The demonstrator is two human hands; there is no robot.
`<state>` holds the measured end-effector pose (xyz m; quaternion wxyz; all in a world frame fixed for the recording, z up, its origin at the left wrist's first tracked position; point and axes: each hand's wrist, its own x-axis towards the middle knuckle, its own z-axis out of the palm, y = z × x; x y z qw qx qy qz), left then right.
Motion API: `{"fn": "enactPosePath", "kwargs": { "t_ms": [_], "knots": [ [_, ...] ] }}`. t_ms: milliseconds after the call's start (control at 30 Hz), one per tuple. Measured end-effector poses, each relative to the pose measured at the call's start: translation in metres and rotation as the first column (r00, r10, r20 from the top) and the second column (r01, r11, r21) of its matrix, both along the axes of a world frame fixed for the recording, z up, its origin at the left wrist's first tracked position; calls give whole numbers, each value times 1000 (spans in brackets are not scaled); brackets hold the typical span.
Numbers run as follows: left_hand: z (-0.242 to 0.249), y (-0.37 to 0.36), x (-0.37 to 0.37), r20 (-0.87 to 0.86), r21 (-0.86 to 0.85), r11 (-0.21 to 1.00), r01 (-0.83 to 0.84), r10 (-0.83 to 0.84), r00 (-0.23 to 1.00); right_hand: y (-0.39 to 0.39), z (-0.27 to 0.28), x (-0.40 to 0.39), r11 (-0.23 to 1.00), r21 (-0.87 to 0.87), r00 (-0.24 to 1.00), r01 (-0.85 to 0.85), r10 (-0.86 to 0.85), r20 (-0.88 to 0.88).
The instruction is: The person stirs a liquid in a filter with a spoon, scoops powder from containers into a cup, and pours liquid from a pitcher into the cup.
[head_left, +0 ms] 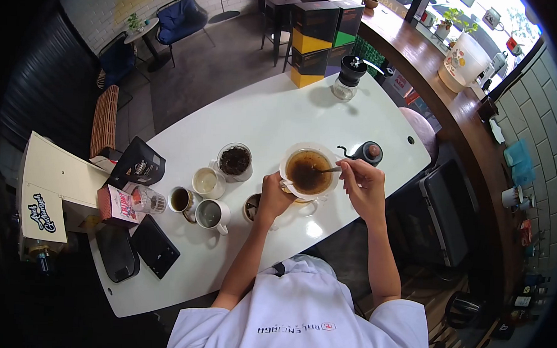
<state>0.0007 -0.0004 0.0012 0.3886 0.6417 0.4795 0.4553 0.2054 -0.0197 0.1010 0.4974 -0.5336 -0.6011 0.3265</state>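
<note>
A white dripper (308,172) with dark brown liquid and grounds in it is near the middle of the white table. My left hand (276,197) is closed on the dripper's handle at its lower left. My right hand (362,184) pinches a spoon (333,170), whose far end dips into the liquid. Below the dripper, part of a clear glass vessel shows. Just left of my left hand is a cup (251,207), partly hidden by that hand. A black gooseneck kettle (369,153) stands behind my right hand.
Left of the dripper are a jar of dark grounds (234,159) and several cups, including a white mug (212,214). Farther left lie a black pouch (140,163), a pink box (119,204) and a phone (155,246). A hand grinder (348,77) and stacked boxes (313,42) stand at the back.
</note>
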Motion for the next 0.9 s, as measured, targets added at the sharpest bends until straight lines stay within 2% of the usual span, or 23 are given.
{"fn": "enactPosePath", "kwargs": {
  "t_ms": [100,300,367,433,500,567,667,800,900],
  "knots": [
    [2,0,0,-5,-2,1000,7,-7,1000,-1,2,0,999,-43,999,4,-2,51],
    [9,-4,1,-13,-23,1000,-5,5,1000,2,2,-1,1000,1,999,-29,29,-45],
    [8,-4,2,-2,-26,1000,-17,17,1000,3,5,1,998,-56,993,-36,30,-113],
    [3,-4,1,13,-94,995,-36,37,999,6,4,2,997,-56,992,-52,45,-119],
    [3,-5,0,3,-90,995,-46,46,999,9,2,2,998,-48,991,-51,45,-128],
    [7,-5,2,-3,-85,996,-43,43,999,13,-2,3,996,58,997,-74,73,17],
    [13,-8,1,6,-89,995,-53,53,999,15,-1,5,990,94,994,-108,105,37],
    [14,-8,1,45,-60,998,-37,40,998,16,9,12,990,-26,990,-139,139,2],
    [18,-13,2,-65,-284,951,-125,111,992,21,11,19,980,-84,983,-179,181,24]
  ]
}}
